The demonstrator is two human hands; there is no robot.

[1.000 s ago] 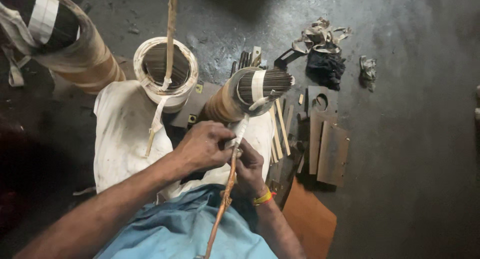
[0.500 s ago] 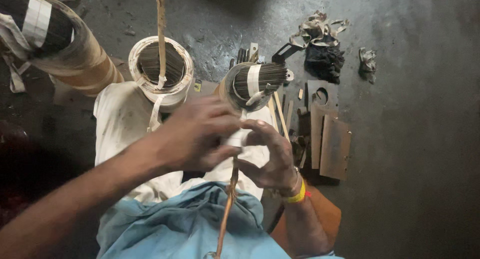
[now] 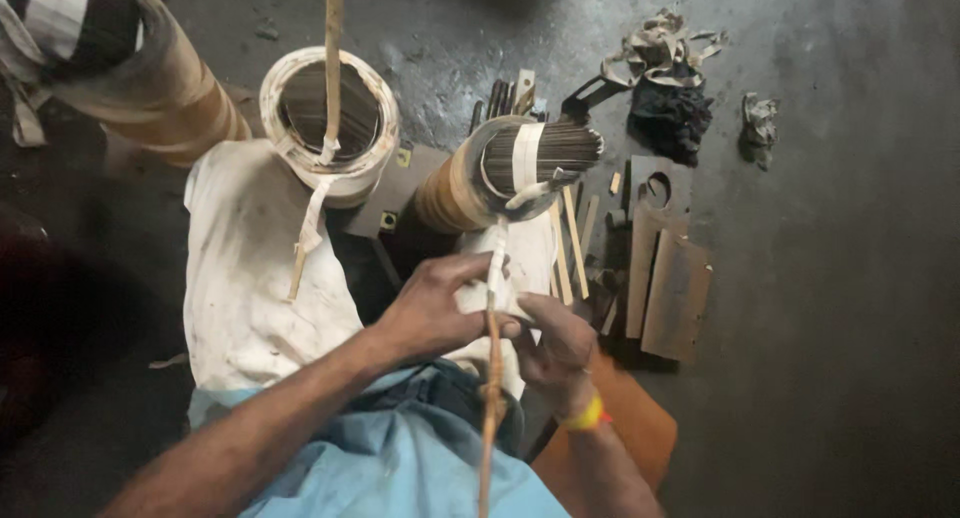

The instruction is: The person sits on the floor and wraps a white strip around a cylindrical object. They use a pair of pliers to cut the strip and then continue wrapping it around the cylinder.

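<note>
Bamboo strip [image 3: 490, 378] runs upright between a worker's hands: the left hand [image 3: 435, 308] pinches it against white cloth [image 3: 250, 268], the right hand [image 3: 555, 343] grips it alongside, just near of a banded bundle of dark sticks [image 3: 510, 168]; wooden offcuts [image 3: 675, 293] lie right.

Three banded bundles of thin dark sticks are seen: one at the upper left [image 3: 110, 58], one upright at upper centre [image 3: 330, 118], one lying at centre [image 3: 510, 168]. Two hands are counted, left [image 3: 435, 313] and right [image 3: 555, 343]. One white cloth [image 3: 250, 268] is spread.
</note>
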